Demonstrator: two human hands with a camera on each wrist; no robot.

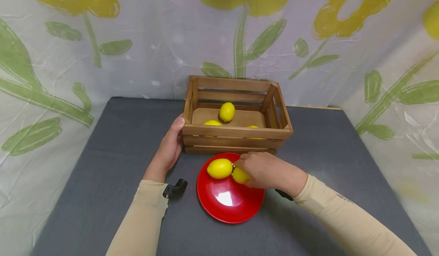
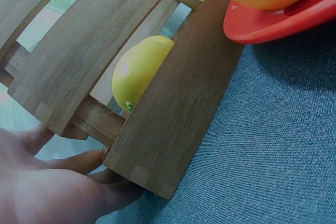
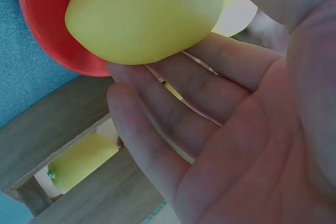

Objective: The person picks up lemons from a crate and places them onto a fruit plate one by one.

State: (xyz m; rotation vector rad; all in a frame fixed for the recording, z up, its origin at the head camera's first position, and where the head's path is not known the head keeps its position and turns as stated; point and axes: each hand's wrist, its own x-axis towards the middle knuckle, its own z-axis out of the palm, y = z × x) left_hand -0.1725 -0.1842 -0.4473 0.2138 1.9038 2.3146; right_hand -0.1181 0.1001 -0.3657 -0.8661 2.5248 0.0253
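A red plate (image 1: 214,204) lies on the dark cloth in front of a slatted wooden crate (image 1: 236,132). Two lemons are at the plate's far side. My right hand (image 1: 272,171) reaches over the plate and grips the right-hand lemon (image 1: 240,176) between thumb and fingers, as the right wrist view (image 3: 142,19) also shows. The other lemon (image 1: 219,168) rests just left of it. At the crate's front left corner, my left hand (image 1: 168,149) holds the end of the crate, its fingers (image 2: 79,162) bent against the wood in the left wrist view.
Inside the crate a lemon (image 1: 227,112) shows in full, with two others (image 1: 212,123) partly hidden behind the front slats. A flowered curtain (image 1: 154,50) hangs behind the table (image 1: 113,164). Black wrist cameras (image 1: 175,188) sit on both wrists.
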